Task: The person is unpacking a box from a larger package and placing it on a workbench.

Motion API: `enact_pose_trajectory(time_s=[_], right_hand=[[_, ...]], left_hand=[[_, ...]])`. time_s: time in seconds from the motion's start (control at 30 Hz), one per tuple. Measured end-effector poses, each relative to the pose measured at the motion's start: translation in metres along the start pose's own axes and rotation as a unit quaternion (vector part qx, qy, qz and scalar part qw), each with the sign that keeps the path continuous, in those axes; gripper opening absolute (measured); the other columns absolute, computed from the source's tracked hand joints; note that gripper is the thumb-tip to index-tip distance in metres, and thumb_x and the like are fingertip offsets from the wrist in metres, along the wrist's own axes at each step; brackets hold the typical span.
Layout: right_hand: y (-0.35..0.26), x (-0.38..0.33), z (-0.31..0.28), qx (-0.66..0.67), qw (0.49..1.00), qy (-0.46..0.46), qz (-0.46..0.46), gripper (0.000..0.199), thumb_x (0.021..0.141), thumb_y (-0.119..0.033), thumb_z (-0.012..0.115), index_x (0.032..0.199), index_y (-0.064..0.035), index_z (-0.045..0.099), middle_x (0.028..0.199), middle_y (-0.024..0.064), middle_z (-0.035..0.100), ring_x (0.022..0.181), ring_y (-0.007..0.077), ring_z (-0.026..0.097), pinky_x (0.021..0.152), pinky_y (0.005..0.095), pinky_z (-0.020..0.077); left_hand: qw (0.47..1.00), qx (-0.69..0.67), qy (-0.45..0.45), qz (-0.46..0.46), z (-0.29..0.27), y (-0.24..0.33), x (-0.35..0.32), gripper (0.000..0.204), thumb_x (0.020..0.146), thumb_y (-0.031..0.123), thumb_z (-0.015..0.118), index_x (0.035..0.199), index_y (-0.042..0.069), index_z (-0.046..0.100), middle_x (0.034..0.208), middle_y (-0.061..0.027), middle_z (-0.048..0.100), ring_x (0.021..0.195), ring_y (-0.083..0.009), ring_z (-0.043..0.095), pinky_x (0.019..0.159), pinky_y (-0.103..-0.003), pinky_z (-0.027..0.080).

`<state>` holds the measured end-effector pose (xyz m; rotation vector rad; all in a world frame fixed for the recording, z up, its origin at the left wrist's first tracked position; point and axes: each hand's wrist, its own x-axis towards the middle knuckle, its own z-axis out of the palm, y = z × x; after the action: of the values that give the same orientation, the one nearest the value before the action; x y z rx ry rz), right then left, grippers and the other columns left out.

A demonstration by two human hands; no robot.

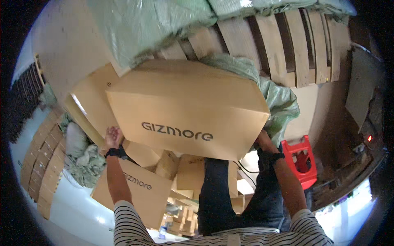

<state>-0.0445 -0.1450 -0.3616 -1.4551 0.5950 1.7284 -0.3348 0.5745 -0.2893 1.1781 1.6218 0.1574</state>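
A large brown cardboard box [180, 98] with dark printing on its near side spans the space in front of me, tilted slightly. My left hand [113, 137] is at its lower left corner, fingers bent against the edge. My right hand [266, 141] grips the lower right corner, its fingertips hidden by the cardboard. Another carton [92, 98] stands against the box's left end. Below my left forearm lies a second printed carton [137, 190]. Green plastic wrapping [279, 106] bunches behind the held box's right end.
Wooden pallet slats [271, 45] and green-wrapped goods [160, 28] lie beyond the box. A red plastic stool [301, 162] stands beside my right forearm. Stacked cartons [43, 160] and pale sacks [82, 151] are at the left. Smaller cartons [191, 172] sit around my legs.
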Motion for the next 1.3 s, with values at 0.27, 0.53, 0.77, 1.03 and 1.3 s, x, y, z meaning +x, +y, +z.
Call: enact_pose_trajectory(time_s=[0.27,0.53,0.77,1.03,1.3], right_hand=[[0.047,0.033,-0.041,0.084,0.990,0.065,-0.097,0.062,0.107,-0.046,0.048,0.149,-0.0003,0.044,0.151,0.0173,0.050,0.136,0.0274,0.051,0.111,0.0398,0.0431],[-0.127,-0.053,-0.052,0.231,0.905,0.236,-0.269,0.063,0.108,-0.041,0.048,0.156,-0.0027,0.036,0.157,0.0199,0.043,0.147,0.0333,0.039,0.121,0.0464,0.0288],[-0.210,-0.134,0.154,-0.329,0.746,0.313,-0.488,0.068,0.096,-0.028,0.067,0.153,-0.0017,0.040,0.161,0.0234,0.035,0.152,0.0404,0.028,0.124,0.0534,0.0216],[-0.220,-0.068,0.355,-0.650,0.556,-0.062,-0.514,0.076,0.090,-0.028,0.071,0.154,-0.0035,0.039,0.162,0.0218,0.033,0.154,0.0383,0.025,0.124,0.0551,0.0197],[-0.231,0.027,0.429,-0.679,0.431,0.023,-0.594,0.057,0.087,-0.020,0.071,0.140,-0.0112,0.056,0.140,0.0116,0.053,0.140,0.0304,0.042,0.121,0.0511,0.0273]], left_hand=[[0.955,-0.143,-0.227,-0.123,-0.061,-0.112,-0.029,0.055,0.108,0.041,0.044,0.147,0.003,0.046,0.141,-0.0143,0.058,0.135,-0.0303,0.052,0.113,-0.047,0.045],[0.930,0.187,-0.290,-0.127,0.130,-0.148,-0.117,0.018,0.104,0.019,0.057,0.114,0.005,0.063,0.104,-0.0130,0.071,0.070,-0.0096,0.065,0.048,-0.027,0.048],[0.859,0.476,-0.175,0.074,-0.012,-0.198,-0.051,0.024,0.095,0.016,0.065,0.114,0.001,0.065,0.110,-0.0100,0.073,0.076,-0.0187,0.065,0.068,-0.040,0.055],[0.970,0.200,0.041,0.133,0.176,-0.274,-0.091,0.049,0.097,0.033,0.057,0.138,0.007,0.060,0.132,-0.0204,0.064,0.122,-0.0380,0.058,0.104,-0.048,0.047],[0.997,-0.033,-0.061,0.040,0.292,-0.193,-0.046,0.054,0.097,0.041,0.056,0.140,0.008,0.059,0.136,-0.0217,0.061,0.128,-0.0389,0.055,0.108,-0.050,0.045]])
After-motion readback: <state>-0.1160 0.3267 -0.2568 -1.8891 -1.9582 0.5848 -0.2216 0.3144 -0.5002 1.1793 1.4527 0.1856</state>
